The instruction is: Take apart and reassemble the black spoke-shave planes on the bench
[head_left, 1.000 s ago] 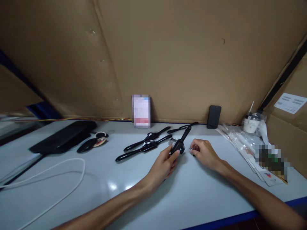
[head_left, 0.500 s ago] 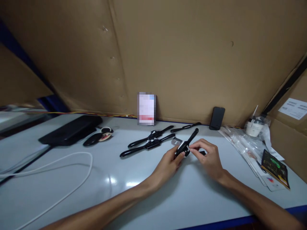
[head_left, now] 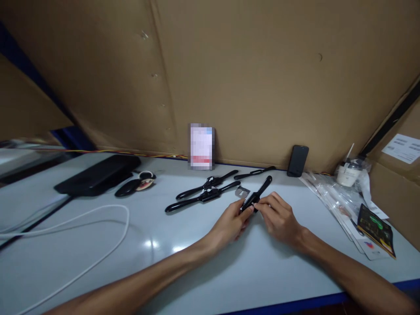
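Observation:
Both my hands meet over the middle of a pale blue table (head_left: 183, 267). My left hand (head_left: 230, 223) pinches the body of a black watch (head_left: 257, 197) whose strap points up and away to the right. My right hand (head_left: 278, 217) is closed beside it, fingertips pressed on the same watch at its near end. Whether a small part sits between those fingertips is too small to tell. Just behind the watch lies a small grey metal piece (head_left: 242, 191).
Two more black watches (head_left: 205, 192) and a loose black strap (head_left: 254, 173) lie behind my hands. A phone (head_left: 297, 160) leans on the cardboard wall. Plastic packets (head_left: 341, 205) and a white bottle (head_left: 347, 173) sit right; a black case (head_left: 98, 174) and white cable (head_left: 82, 227) left.
My right hand has moved left from the table to the watch and closed its fingertips on it. My left hand has kept its hold, and the watch has tilted a little lower.

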### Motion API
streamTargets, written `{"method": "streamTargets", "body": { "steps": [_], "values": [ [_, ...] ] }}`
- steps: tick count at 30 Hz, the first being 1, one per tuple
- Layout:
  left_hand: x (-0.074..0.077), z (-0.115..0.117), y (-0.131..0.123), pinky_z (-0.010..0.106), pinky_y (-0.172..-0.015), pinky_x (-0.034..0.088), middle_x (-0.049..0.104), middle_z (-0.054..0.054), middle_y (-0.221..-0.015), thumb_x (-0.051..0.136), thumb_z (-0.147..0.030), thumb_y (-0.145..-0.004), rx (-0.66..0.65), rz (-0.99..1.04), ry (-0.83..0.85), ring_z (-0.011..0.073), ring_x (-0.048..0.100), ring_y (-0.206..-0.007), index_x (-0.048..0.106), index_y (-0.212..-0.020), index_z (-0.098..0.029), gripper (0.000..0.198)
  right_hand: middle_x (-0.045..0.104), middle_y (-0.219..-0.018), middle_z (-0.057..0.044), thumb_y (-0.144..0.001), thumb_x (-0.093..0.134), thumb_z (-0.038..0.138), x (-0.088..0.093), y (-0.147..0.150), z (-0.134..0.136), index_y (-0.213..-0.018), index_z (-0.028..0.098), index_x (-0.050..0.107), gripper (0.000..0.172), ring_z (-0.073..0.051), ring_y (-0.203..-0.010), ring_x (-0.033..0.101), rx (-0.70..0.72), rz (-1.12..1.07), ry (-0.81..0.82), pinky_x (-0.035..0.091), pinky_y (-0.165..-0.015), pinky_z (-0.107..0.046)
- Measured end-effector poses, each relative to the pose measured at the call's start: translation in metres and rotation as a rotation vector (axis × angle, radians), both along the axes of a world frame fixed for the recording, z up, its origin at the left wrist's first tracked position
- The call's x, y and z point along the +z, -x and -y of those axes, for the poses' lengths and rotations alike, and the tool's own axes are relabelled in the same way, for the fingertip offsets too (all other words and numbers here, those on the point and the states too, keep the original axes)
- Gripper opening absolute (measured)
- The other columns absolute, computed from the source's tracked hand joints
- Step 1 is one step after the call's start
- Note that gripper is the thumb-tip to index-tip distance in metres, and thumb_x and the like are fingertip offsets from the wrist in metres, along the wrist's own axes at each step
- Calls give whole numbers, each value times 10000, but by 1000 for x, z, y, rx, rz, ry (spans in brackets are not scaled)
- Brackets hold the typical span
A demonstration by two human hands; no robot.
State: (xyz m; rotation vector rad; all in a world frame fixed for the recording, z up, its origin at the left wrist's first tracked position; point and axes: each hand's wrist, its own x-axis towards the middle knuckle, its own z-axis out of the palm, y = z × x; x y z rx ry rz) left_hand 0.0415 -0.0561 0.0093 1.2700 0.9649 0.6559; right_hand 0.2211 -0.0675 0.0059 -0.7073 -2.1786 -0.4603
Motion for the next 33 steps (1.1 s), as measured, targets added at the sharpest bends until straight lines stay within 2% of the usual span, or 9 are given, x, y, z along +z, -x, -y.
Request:
{"method": "streamTargets", "body": {
  "steps": [3,5,7,12,18,21,25,29,33],
  "values": [
    [5,0,2,194,-403,168,339,-132,-548,624,-558,-886,-20,-19,43,58,226,-425,423,-864,-247,371,669,-826,-122,-987,418,7,2,-2,2,-1012,110,711,312,-233,-792,566,-16,162,-41,538,-687,-355],
    [6,-1,3,194,-406,165,333,-131,-552,604,-521,-915,-36,-13,63,58,225,-427,409,-850,-246,343,668,-821,-119,-988,414,10,2,-1,2,-993,120,711,317,-234,-787,565,-33,175,-16,533,-683,-354],
    [6,-3,5,196,-412,166,345,-127,-563,600,-469,-924,-58,5,83,57,236,-434,410,-845,-240,309,671,-819,-109,-982,435,13,-1,1,2,-954,132,705,297,-228,-777,576,-39,83,48,530,-687,-350],
    [9,-10,10,208,-435,154,403,-117,-583,648,-369,-889,-106,70,171,51,257,-444,460,-869,-213,245,692,-799,-54,-946,581,54,-3,1,-3,-840,182,672,190,-198,-750,627,-15,-246,347,516,-677,-314],
    [11,-13,14,216,-445,104,413,-117,-573,711,-394,-860,-121,117,240,38,235,-420,453,-844,-216,314,693,-770,-39,-910,597,41,18,-9,-19,-822,195,683,198,-185,-734,623,108,-54,456,489,-701,-300],
    [10,-16,16,219,-436,79,407,-114,-561,725,-358,-833,-139,159,261,35,210,-418,466,-831,-210,299,682,-758,-21,-849,618,13,25,-6,-22,-796,195,680,200,-169,-707,614,93,-42,540,478,-690,-284],
    [10,-18,17,216,-431,71,406,-108,-561,754,-360,-798,-130,196,281,34,210,-423,476,-815,-208,318,640,-741,-17,-828,577,10,20,4,-17,-811,188,667,200,-168,-699,582,-7,-141,519,451,-656,-280],
    [10,-16,17,214,-419,85,415,-105,-568,769,-399,-763,-162,176,257,34,214,-424,500,-819,-202,339,649,-789,-31,-867,558,45,16,6,-9,-942,187,702,217,-180,-735,572,-2,-97,479,455,-693,-303],
    [12,-13,17,209,-412,115,413,-112,-577,781,-472,-733,-166,124,234,37,225,-428,516,-872,-205,402,639,-762,-24,-908,623,125,14,6,-7,-808,194,669,130,-184,-751,569,-79,-120,534,454,-715,-313]
  ]
}}
